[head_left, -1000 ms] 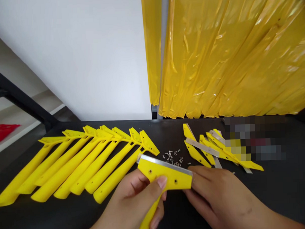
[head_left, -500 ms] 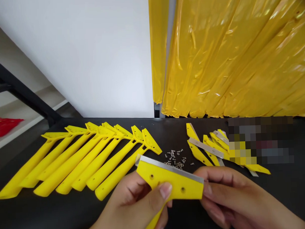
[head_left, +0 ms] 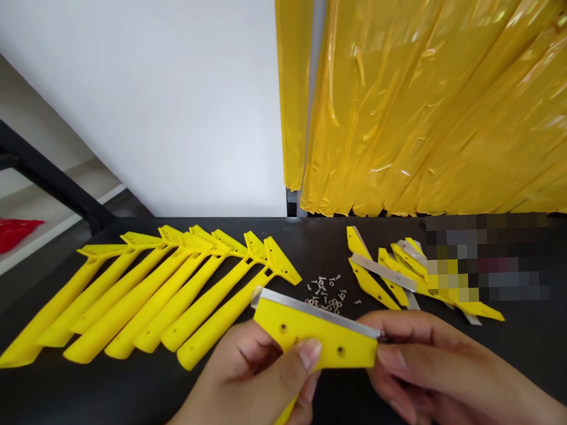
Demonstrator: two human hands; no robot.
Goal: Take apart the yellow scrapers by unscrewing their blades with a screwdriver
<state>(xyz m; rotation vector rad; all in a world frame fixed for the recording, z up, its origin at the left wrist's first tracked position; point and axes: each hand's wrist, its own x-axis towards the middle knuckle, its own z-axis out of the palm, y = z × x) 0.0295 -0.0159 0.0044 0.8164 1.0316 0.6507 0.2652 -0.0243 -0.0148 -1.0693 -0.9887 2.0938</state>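
My left hand [head_left: 265,374] grips a yellow scraper [head_left: 316,335] just below its head, the thumb lying across the yellow face. Along the head's upper edge runs a silver metal blade [head_left: 324,311], and two holes show in the face. At the head's right end, my right hand [head_left: 428,362] is closed in a pinch. A tiny metal piece that looks like a screw [head_left: 381,336] pokes out at its fingertips, mostly hidden by them. Beyond the scraper lie loose small screws and nuts [head_left: 324,293] on the black table [head_left: 145,397].
To the left, several yellow scraper handles [head_left: 142,298] lie in an overlapping row. On the right is a pile of yellow head plates [head_left: 372,285] and metal blades [head_left: 383,271], beside a blurred patch. Yellow plastic sheeting [head_left: 424,108] and a white panel [head_left: 191,104] stand behind.
The right fingertips have shifted slightly at the scraper head's right end, and the tiny metal piece now shows there. The left hand keeps its hold, almost still.
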